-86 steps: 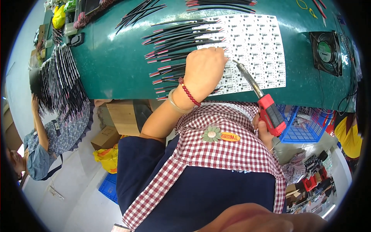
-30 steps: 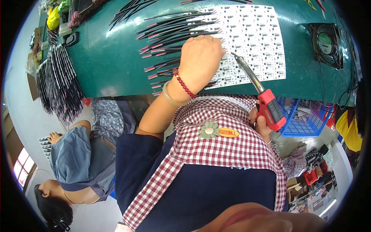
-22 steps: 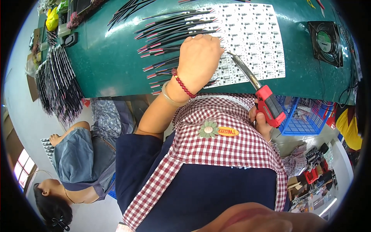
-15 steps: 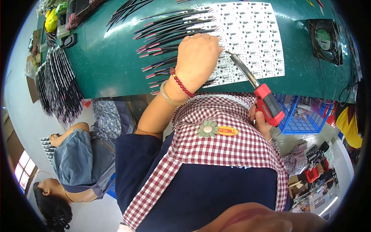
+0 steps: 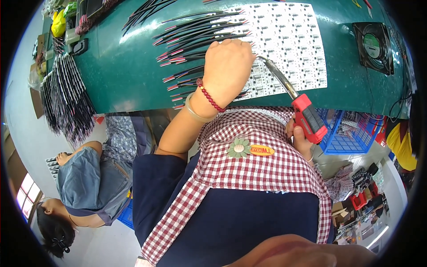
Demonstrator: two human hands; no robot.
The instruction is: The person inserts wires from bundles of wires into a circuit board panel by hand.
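My left hand is closed in a fist over the left part of a white circuit board panel, its fingers pinching the end of a black cable with thin coloured wires. The fingertips are mostly hidden behind the knuckles. My right hand grips the red and black handle of a soldering iron. The iron's bent tip meets the wire end beside my left fingers, or comes very near it. More black cables lie in a row, their right ends over the panel.
A black fan stands at the right of the green table. A thick bundle of cables hangs over the left edge. Below the table at right is a blue crate. Another person sits at the left.
The soldering iron's tip has shifted slightly left, toward my left fingers. My left hand has hardly moved. The other person has leaned a little to the left.
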